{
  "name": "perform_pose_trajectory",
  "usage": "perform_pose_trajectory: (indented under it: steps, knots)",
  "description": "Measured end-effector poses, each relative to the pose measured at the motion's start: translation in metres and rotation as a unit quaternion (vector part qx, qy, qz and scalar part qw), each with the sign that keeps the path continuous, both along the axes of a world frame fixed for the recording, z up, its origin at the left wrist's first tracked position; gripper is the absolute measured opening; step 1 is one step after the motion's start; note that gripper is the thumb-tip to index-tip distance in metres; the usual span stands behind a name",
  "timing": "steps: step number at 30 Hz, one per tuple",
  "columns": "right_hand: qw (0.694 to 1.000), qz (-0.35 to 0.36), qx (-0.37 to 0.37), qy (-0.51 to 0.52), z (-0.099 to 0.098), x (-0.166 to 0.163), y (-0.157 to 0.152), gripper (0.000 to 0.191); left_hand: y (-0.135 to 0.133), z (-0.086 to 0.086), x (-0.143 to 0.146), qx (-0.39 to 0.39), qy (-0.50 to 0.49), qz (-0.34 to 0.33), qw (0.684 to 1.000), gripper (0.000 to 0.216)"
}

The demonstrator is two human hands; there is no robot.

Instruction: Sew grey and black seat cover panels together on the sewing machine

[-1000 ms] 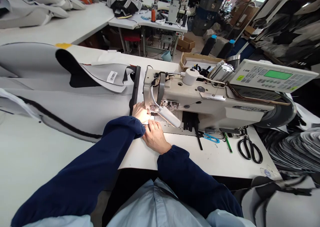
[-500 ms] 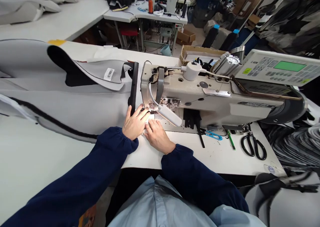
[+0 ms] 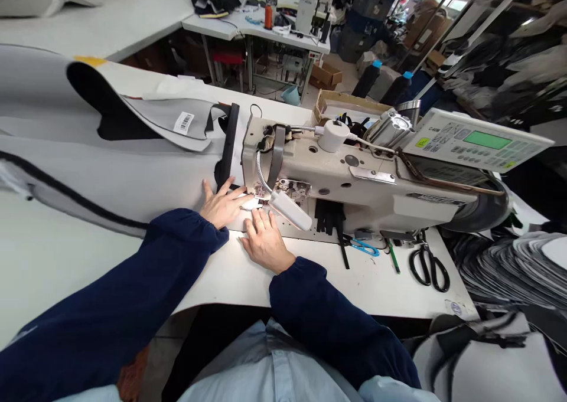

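Pressure from the spread left hand pins the grey fabric flat beside the sewing machine needle; the right hand, also open and flat, steadies the edge, probably against bunching.

Straight ahead of the left hand and right hand, the sewing machine blocks the way. Its lamp hangs low just over the right fingertips. Grey fabric covers everything to the left. To the right, the desk lies bare until the black strips, blue snips and scissors.
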State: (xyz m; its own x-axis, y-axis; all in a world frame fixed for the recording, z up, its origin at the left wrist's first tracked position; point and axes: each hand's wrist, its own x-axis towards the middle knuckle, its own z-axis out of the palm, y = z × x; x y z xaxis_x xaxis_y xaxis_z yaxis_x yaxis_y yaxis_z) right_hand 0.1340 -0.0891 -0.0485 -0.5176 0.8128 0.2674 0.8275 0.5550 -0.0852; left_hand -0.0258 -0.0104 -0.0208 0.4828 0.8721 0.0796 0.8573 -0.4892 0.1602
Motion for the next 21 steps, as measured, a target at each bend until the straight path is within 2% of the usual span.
perform_pose_trajectory:
  steps: [6, 10, 15, 17, 19, 21]
  knots:
    - [1.0, -0.002, 0.01, 0.023, -0.006, 0.003, 0.002, 0.039, 0.009, 0.003, 0.004, -0.017, 0.025, 0.023, 0.999, 0.045]
    - [1.0, -0.003, -0.003, 0.03, -0.002, 0.004, 0.001, 0.037, 0.005, 0.003, 0.005, -0.005, 0.022, 0.015, 1.0, 0.046]
    - [0.998, 0.0, -0.038, 0.057, 0.005, 0.015, -0.032, 0.03, -0.002, 0.0, -0.002, -0.017, -0.001, 0.003, 1.0, 0.049]
    - [0.996, -0.001, -0.045, 0.07, 0.004, 0.021, -0.048, 0.029, 0.001, 0.0, -0.01, -0.037, -0.038, -0.011, 0.999, 0.048]
    - [0.996, 0.0, -0.046, 0.077, 0.001, 0.025, -0.058, 0.028, 0.013, 0.003, -0.018, -0.055, -0.114, 0.0, 0.992, 0.057]
    - [0.996, 0.007, -0.043, 0.077, -0.001, 0.025, -0.06, 0.029, 0.034, 0.011, -0.023, -0.067, -0.205, 0.078, 0.973, 0.067]
